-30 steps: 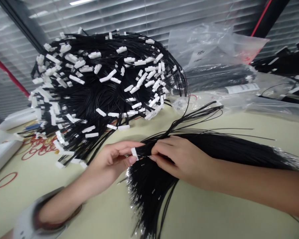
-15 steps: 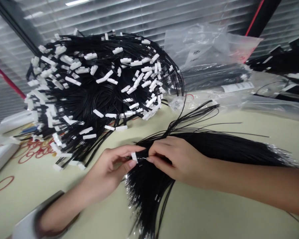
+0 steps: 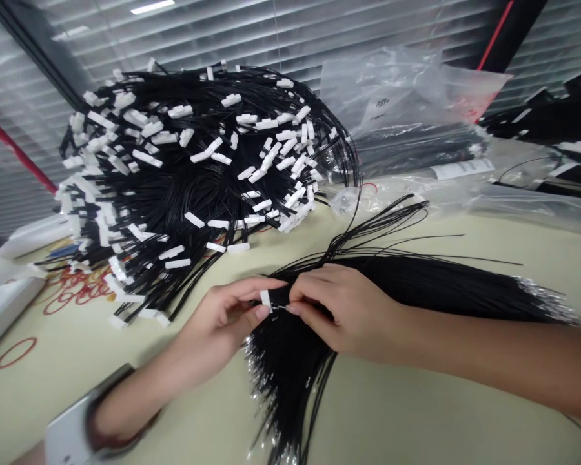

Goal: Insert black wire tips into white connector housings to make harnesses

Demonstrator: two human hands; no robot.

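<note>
Between the fingertips of my left hand (image 3: 230, 316) is a small white connector (image 3: 266, 299), held upright over the black wires. My right hand (image 3: 343, 310) pinches a thin wire whose silvery tip points at the connector; whether the tip touches it is too small to tell. Under both hands lies a bundle of loose black wires (image 3: 290, 374) with bare silvery ends fanning toward the front. More of the wires (image 3: 440, 284) stretch off to the right behind my right wrist.
A big heap of black cables (image 3: 198, 174) with white connectors stands at the back left. Red rubber bands (image 3: 72, 290) and a white box (image 3: 10, 310) lie at the left. Clear plastic bags (image 3: 407, 116) and more black cables (image 3: 566, 123) are at the back right.
My left hand and the connector have shifted slightly to the right, closer to my right hand. My right hand keeps its pinch in nearly the same place.
</note>
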